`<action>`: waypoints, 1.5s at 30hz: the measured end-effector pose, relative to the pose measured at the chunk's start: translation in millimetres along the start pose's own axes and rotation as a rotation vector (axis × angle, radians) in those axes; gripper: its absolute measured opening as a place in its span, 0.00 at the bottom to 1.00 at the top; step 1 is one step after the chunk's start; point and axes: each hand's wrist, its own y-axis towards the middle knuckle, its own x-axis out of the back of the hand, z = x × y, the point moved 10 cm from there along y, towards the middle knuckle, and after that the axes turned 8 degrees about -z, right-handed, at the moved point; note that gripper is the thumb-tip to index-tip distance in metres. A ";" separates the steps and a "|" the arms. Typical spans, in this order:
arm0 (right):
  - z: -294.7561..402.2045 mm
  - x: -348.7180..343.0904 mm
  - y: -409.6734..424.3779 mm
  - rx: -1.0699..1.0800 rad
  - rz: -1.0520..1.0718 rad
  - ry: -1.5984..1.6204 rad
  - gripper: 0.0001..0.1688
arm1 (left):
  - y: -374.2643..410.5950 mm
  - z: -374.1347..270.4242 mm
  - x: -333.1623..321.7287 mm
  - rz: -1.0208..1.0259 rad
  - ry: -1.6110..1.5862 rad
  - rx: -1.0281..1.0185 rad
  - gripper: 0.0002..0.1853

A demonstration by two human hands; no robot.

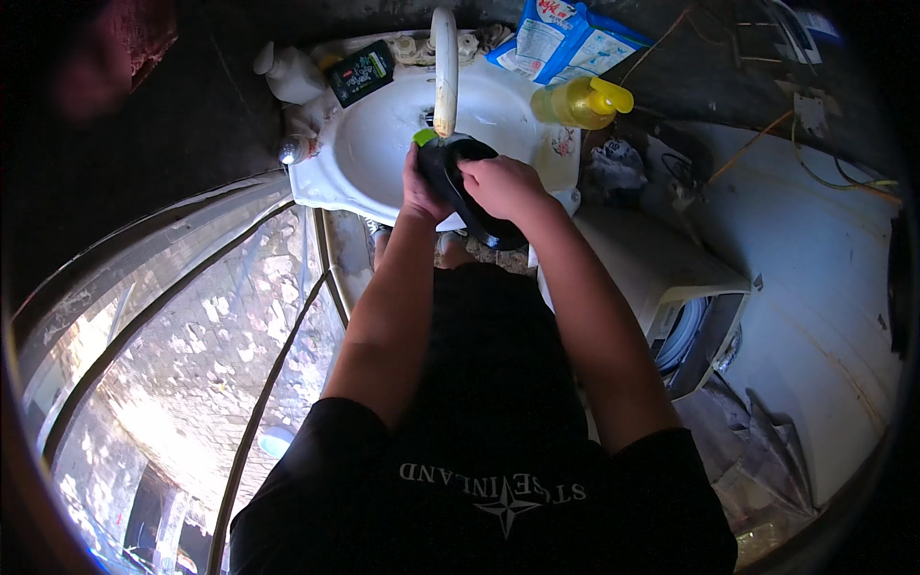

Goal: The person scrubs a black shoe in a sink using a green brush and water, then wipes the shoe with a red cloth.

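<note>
In the head view my left hand [422, 188] holds a black shoe, apparently a slipper [440, 167], from its left side over the front of a white washbasin [329, 188]. My right hand [503, 185] is curled over the slipper's raised edge, its fingertips hidden; whether they also hold something small does not show. A bright green patch [425, 136] shows at the slipper's far end, beside my left fingertips. Right above that end hangs the tip of a white curved faucet spout [445, 79]. The slipper's near end reaches past the basin's front rim.
On the basin's rim stand a white pump bottle [291, 74], a dark green-black bottle [360, 73], a blue printed packet [568, 42] and a yellow pump bottle [575, 103]. A whitish appliance housing [647, 251] stands at right. A transparent sheet on a dark frame [277, 345] fills the left.
</note>
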 end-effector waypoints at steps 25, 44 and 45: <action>-25.7 -49.1 -34.3 -0.082 -0.122 0.285 0.23 | -33.2 -120.0 98.4 -0.260 0.084 -0.746 0.21; -78.5 -74.8 -25.4 -0.172 -0.291 0.234 0.23 | -85.8 -121.9 100.7 -0.422 0.811 -0.796 0.28; -65.7 -78.7 -25.2 -0.121 -0.263 0.236 0.23 | -86.5 -125.8 104.9 -0.445 0.903 -0.828 0.28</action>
